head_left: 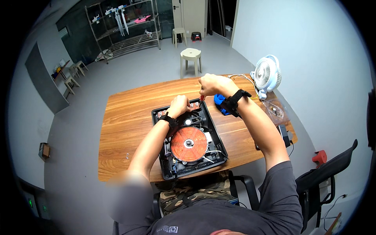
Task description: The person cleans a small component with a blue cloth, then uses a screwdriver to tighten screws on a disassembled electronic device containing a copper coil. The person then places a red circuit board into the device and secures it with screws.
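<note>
On the wooden table lies the opened black housing of an induction cooker (pixel 220 143), with a round copper coil (pixel 179 140) in its nearer half. Along its far edge runs a strip of reddish-brown circuit board (pixel 194 105). My right hand (pixel 216 84) is closed round a red-handled screwdriver (pixel 202 97), held upright with its dark shaft pointing down at the far right part of the board. My left hand (pixel 179 105) rests at that same board with curled fingers. What those fingers grip, if anything, is hidden.
A blue cloth-like item (pixel 219 102) lies right of the housing, beneath my right wrist. A white fan (pixel 267 74) and cables (pixel 244 76) occupy the far right corner. Small loose parts (pixel 127 156) lie at the left on the table (pixel 125 117). A stool (pixel 190 55) stands beyond.
</note>
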The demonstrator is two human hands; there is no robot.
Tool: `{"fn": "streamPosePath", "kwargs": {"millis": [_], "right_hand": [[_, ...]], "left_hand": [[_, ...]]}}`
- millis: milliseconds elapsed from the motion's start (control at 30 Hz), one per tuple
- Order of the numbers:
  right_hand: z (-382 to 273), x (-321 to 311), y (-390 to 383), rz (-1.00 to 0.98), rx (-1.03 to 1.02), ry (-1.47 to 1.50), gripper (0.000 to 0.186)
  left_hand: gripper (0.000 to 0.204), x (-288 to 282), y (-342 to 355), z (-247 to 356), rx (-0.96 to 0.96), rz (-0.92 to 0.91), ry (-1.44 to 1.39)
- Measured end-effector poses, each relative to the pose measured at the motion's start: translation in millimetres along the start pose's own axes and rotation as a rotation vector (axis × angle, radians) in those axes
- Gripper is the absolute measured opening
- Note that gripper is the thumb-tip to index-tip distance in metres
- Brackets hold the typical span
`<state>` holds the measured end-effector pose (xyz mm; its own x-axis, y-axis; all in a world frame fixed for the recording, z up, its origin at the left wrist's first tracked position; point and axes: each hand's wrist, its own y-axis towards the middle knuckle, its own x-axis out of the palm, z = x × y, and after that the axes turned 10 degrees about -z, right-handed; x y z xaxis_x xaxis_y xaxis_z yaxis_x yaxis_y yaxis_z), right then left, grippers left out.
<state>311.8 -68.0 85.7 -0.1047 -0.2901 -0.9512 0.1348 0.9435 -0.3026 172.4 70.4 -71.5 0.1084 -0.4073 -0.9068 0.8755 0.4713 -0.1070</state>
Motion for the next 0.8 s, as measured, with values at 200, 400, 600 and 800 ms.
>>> {"fn": "streamPosePath", "kwargs": {"millis": [200, 400, 600, 800], "right_hand": [[5.6, 6.1, 7.9, 0.038, 0.089, 0.053, 0.042], [1.8, 6.1, 0.9, 0.025, 0.137, 0.016, 0.037], [6.6, 4.9, -10.2, 0.041, 0.198, 0.072, 0.038], [-3.4, -2.2, -0.2, 0.017, 0.186, 0.071, 0.035]], "left_hand": [[0.032, -2.0, 1.7, 2.6, 0.014, -0.025, 0.014], [0.030, 1.6, 1.5, -3.3, 0.024, 0.016, 0.028], [0.033, 1.0, 2.0, -3.1, 0.045, -0.024, 0.075], [0.023, -21.4, -12.3, -14.9, 0.085, 0.025, -0.005]]}}
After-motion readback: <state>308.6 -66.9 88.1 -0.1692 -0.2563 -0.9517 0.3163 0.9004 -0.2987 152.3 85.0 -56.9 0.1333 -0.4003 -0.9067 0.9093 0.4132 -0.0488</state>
